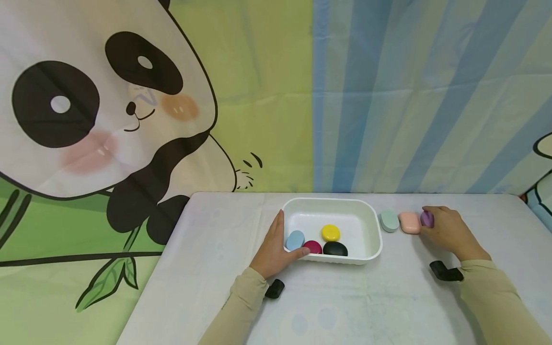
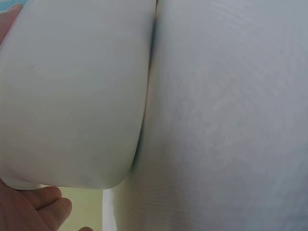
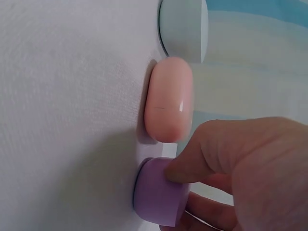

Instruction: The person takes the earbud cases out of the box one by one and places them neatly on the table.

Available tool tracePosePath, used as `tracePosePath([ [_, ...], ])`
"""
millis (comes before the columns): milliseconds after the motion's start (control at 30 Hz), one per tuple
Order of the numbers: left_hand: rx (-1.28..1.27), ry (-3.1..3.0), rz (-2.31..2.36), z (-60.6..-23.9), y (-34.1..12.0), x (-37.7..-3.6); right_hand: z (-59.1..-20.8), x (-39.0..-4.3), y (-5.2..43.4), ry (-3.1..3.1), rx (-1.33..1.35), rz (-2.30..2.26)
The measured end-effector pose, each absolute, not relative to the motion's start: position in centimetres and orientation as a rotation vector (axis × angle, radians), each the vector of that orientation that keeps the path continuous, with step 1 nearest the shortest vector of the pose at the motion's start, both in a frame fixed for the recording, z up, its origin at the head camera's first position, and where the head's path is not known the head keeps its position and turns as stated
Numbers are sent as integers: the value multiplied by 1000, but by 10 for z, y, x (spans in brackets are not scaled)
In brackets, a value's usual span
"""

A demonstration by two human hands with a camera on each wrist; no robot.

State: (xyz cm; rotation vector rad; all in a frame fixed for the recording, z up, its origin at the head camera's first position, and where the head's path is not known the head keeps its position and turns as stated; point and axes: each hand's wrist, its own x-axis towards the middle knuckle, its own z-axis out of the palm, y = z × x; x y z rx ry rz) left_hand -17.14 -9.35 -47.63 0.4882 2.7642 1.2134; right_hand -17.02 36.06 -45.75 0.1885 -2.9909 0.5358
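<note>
While my left hand [image 1: 273,249] cups the left rim of the white tray [image 1: 371,225], fingers curled on its wall, my right hand [image 1: 448,232] pinches the purple case [image 1: 427,218], centre-right of frame. Pink case [image 1: 409,222] sits just beside it, bare tabletop [image 1: 207,268] lower left.

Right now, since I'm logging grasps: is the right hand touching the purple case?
Touching. The right wrist view shows the right hand with fingers curled onto the purple case, no gap between them.
</note>
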Motion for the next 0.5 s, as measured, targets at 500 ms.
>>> tracePosePath([
  [500,495,2770,1211,-478,-94,-172,-438,-162,338,-2779,301,601],
])
